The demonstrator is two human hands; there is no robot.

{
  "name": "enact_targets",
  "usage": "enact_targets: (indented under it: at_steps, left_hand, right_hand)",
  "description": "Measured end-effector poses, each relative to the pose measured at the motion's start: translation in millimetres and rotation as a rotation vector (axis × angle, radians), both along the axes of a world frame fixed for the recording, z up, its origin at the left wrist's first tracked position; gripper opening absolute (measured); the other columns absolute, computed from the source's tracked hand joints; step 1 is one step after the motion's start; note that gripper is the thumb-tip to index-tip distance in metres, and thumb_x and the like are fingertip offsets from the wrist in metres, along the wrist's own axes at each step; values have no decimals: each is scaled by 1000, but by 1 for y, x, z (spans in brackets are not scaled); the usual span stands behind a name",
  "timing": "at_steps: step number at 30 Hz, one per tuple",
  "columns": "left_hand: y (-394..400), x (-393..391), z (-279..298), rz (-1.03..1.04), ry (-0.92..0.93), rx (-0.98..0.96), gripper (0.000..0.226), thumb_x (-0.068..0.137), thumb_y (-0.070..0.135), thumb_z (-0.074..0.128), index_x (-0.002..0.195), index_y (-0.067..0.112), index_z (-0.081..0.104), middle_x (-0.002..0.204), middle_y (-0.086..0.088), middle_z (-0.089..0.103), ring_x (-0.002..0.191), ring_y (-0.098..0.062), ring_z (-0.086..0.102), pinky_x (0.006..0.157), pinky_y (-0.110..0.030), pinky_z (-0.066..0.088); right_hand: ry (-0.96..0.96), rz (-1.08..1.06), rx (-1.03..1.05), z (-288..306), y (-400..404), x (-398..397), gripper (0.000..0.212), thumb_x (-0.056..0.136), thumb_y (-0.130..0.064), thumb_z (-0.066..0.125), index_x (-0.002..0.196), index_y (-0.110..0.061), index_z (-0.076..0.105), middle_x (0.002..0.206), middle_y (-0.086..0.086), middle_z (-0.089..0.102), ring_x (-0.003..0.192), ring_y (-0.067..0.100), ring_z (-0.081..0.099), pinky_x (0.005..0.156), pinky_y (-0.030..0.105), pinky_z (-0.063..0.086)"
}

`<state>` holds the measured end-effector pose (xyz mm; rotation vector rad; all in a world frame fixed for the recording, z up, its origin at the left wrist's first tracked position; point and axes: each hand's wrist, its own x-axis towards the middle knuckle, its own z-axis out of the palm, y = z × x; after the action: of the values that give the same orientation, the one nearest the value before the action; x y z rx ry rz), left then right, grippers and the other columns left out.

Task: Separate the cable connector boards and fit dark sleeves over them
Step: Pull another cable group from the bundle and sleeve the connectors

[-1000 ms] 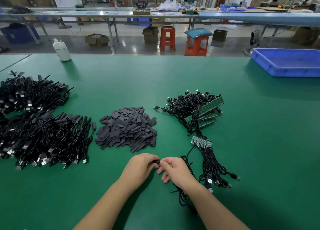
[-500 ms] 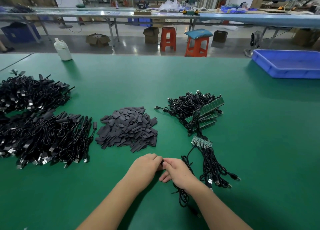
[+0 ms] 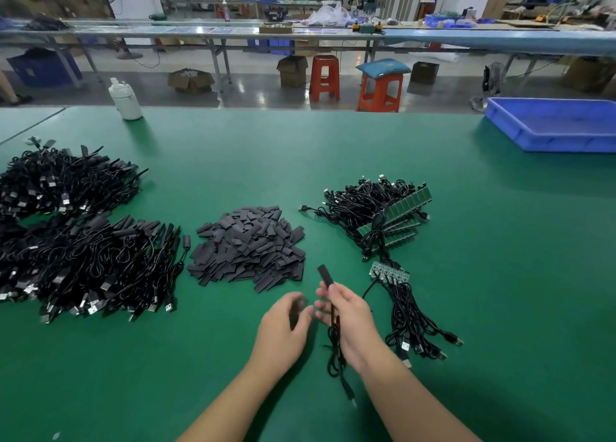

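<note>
1. The right hand (image 3: 348,318) is raised above the green table (image 3: 466,308), its forearm entering from the lower right; a black cable (image 3: 335,338) is gripped between its curled fingers and thumb.
2. The sleeved end (image 3: 325,275) of that cable is seen sticking up and slightly left out of the top of the grip, while the rest of the cable hangs below the grip in loops down to the table.
3. The left hand (image 3: 286,325) is held just left of the grip, blurred, with fingers loosely curled toward the cable; whether anything is held in it cannot be told.
4. A heap of dark sleeves (image 3: 248,245) is found beyond the grip and to its left.
5. A strip of connector boards (image 3: 388,271) with cables attached lies just right of the grip, and a larger bundle of boards (image 3: 393,214) lies farther beyond.
6. Piles of finished cables (image 3: 83,258) are spread far left of the grip.
</note>
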<state>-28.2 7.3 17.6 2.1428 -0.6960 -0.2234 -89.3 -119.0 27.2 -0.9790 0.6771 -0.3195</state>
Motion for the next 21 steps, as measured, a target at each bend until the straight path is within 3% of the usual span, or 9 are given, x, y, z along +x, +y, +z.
enact_targets:
  at_steps: [2, 4, 7, 9, 11, 13, 14, 18, 21]
  left_hand:
    - [-1, -7, 5, -111, 58, 9, 18, 95, 41, 56, 110, 36, 66, 99, 21, 69, 92, 7, 61, 81, -17, 46]
    - [-3, -10, 10, -157, 181, -23, 20, 96, 39, 56, 113, 35, 65, 95, 16, 73, 89, 5, 65, 80, -15, 48]
    - [-4, -10, 19, -117, 431, -181, 13, 96, 20, 60, 106, 21, 69, 76, 0, 75, 72, -13, 72, 76, -26, 55]
    - [-2, -3, 28, -76, 473, -248, 9, 94, 12, 62, 95, 15, 71, 72, -4, 73, 63, -18, 70, 70, -29, 55]
    - [7, 15, 37, 4, 419, -238, 7, 93, 14, 66, 94, 15, 72, 71, -1, 73, 61, -15, 69, 66, -25, 55]
    - [22, 45, 49, 123, 246, -136, 8, 91, 24, 68, 97, 22, 73, 75, 6, 74, 64, -10, 68, 65, -23, 54]
    - [33, 63, 55, 181, 128, -54, 10, 90, 31, 69, 98, 27, 72, 80, 10, 73, 65, -8, 67, 62, -22, 53]
    - [89, 137, 71, 437, -259, 302, 23, 92, 44, 62, 103, 28, 73, 82, 6, 70, 64, -13, 62, 54, -24, 50]
    - [129, 181, 69, 549, -348, 594, 30, 93, 47, 58, 106, 24, 73, 87, -4, 70, 79, -27, 63, 63, -32, 52]
  right_hand:
    - [-125, -125, 255, 8, 2, 7, 20, 102, -10, 48, 108, -2, 65, 94, 9, 70, 80, 19, 65, 72, 30, 53]
    - [-196, -208, 398, 17, 3, 15, 18, 102, -9, 48, 110, -2, 63, 94, 10, 69, 81, 19, 65, 75, 29, 51]
    - [-221, -209, 389, 24, 5, 23, 17, 102, -9, 49, 108, -4, 64, 98, 9, 70, 89, 18, 67, 86, 28, 52]
    - [-158, -101, 148, 29, 4, 24, 19, 103, -13, 49, 108, -9, 67, 106, 3, 73, 101, 16, 66, 96, 30, 50]
    - [58, 56, -389, 31, -7, 21, 22, 103, -21, 51, 113, -17, 69, 114, -8, 70, 110, 11, 61, 100, 27, 45]
    - [280, 131, -972, 30, -30, 16, 26, 101, -24, 51, 120, -19, 68, 117, -10, 66, 113, 9, 57, 101, 27, 43]
    - [348, 127, -1162, 31, -43, 11, 27, 101, -24, 51, 122, -18, 68, 119, -7, 66, 114, 11, 55, 101, 29, 43]
    - [607, 130, -1512, 25, -100, -11, 34, 100, -28, 49, 130, -15, 61, 132, 1, 60, 127, 20, 45, 108, 37, 38]
    - [827, 295, -1525, 16, -130, -22, 54, 101, -38, 47, 148, -13, 39, 152, 7, 41, 143, 26, 32, 118, 43, 28]
